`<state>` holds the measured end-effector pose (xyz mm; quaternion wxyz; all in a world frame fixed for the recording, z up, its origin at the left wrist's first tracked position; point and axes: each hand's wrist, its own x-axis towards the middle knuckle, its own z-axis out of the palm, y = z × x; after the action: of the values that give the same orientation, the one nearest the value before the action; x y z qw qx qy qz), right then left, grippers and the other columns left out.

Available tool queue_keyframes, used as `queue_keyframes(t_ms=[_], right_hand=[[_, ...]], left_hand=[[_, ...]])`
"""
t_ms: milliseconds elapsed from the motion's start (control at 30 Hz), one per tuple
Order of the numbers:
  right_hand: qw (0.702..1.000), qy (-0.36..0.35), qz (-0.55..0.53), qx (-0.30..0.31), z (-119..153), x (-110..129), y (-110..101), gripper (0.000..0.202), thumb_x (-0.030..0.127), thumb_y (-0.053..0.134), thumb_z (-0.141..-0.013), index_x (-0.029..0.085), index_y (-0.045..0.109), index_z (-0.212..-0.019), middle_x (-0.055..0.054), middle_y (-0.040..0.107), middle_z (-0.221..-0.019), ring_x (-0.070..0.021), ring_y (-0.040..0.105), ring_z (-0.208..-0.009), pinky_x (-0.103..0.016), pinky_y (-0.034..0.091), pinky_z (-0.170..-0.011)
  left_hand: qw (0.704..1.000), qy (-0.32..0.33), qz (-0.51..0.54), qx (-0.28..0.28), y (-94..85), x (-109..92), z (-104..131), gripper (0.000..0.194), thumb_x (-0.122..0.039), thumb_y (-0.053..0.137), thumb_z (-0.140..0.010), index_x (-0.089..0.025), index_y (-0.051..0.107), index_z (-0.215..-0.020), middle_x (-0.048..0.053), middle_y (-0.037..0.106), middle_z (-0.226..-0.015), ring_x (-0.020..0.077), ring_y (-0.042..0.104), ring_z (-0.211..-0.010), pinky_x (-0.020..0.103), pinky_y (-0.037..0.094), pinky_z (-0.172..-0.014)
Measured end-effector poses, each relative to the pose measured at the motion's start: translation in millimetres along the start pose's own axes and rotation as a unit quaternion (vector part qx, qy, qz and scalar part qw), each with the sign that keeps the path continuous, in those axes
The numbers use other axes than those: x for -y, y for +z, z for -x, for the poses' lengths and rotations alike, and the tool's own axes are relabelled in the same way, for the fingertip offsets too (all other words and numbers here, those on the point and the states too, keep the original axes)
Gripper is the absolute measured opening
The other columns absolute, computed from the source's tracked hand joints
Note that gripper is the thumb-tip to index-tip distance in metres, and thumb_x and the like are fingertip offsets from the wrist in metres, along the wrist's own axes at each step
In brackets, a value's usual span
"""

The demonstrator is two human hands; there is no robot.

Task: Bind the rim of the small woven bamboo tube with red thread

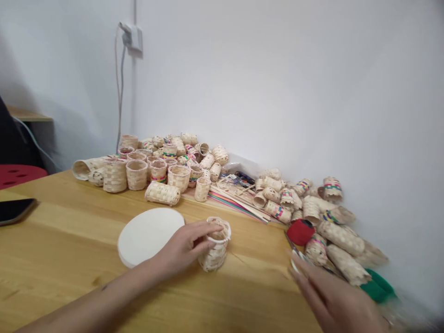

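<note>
A small woven bamboo basket [213,254] with a pale wrapped rim stands on the wooden table [256,291]. My left hand [189,243] is closed on its upper part, with a finger over the rim and the thumb against the side. At the right, my right hand [326,286] is smeared by motion, its fingers close together. Its fingertips meet a slim metal tool [294,247] that looks like scissors; whether they grip it I cannot tell. Just beyond the tool lies a red spool-like thing [301,232]. A white round disc [149,233] lies left of the basket, partly behind my left forearm.
Several finished woven baskets [137,175] crowd the back left. More woven pieces [347,263] are heaped along the wall at right, near a green thing [378,286]. Coloured strips [239,203] lie between them. A dark phone [15,210] rests at the left edge.
</note>
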<state>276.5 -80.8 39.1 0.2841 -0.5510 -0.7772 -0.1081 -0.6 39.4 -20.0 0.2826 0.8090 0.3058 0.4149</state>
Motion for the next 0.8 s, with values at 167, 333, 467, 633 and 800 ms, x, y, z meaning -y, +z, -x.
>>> queue_keyframes(t_ms=[167,333,467,633,800], right_hand=[[0.998,-0.053,0.011,-0.034,-37,3,34,0.029,0.032,0.045,-0.094,0.023,0.070,-0.106,-0.007,0.076,-0.088,-0.0201,0.072,-0.073,-0.028,0.055,-0.063],[0.984,-0.122,-0.111,0.071,-51,25,77,0.025,0.029,0.047,-0.097,0.022,0.071,-0.096,-0.004,0.075,-0.085,-0.0150,0.069,-0.075,-0.023,0.050,-0.068],[0.970,-0.139,-0.130,0.151,-58,14,84,0.026,0.033,0.047,-0.097,0.022,0.068,-0.088,0.000,0.070,-0.076,-0.0124,0.064,-0.070,-0.021,0.042,-0.063],[0.962,-0.176,-0.136,0.158,-61,5,84,0.034,0.037,0.041,-0.099,0.020,0.067,-0.085,-0.001,0.067,-0.074,-0.0121,0.060,-0.068,-0.022,0.037,-0.060],[0.963,-0.196,-0.138,0.124,-55,8,89,0.043,0.038,0.034,-0.101,0.020,0.067,-0.080,-0.001,0.064,-0.068,-0.0125,0.056,-0.062,-0.023,0.034,-0.055]], left_hand=[[0.999,-0.009,0.005,0.036,4.9,-5,5,0.025,-0.016,0.054,-0.087,-0.021,0.063,-0.110,0.002,0.070,-0.094,0.0159,0.062,-0.079,0.023,0.047,-0.074],[0.999,-0.004,0.012,0.037,9.6,-7,7,0.018,-0.017,0.055,-0.087,-0.021,0.062,-0.103,0.000,0.069,-0.088,0.0147,0.062,-0.077,0.021,0.045,-0.070],[0.999,0.017,-0.002,0.028,7.2,-6,7,0.030,-0.017,0.050,-0.090,-0.021,0.057,-0.119,0.001,0.071,-0.091,0.0151,0.065,-0.080,0.021,0.048,-0.071],[0.991,0.092,-0.088,0.040,-6.0,-9,4,0.034,-0.019,0.044,-0.095,-0.025,0.051,-0.127,0.005,0.066,-0.121,0.0181,0.063,-0.105,0.024,0.046,-0.087],[0.972,0.123,-0.138,0.144,-13.3,-20,1,0.017,-0.026,0.051,-0.094,-0.023,0.065,-0.103,0.003,0.069,-0.104,0.0173,0.066,-0.087,0.022,0.045,-0.073]])
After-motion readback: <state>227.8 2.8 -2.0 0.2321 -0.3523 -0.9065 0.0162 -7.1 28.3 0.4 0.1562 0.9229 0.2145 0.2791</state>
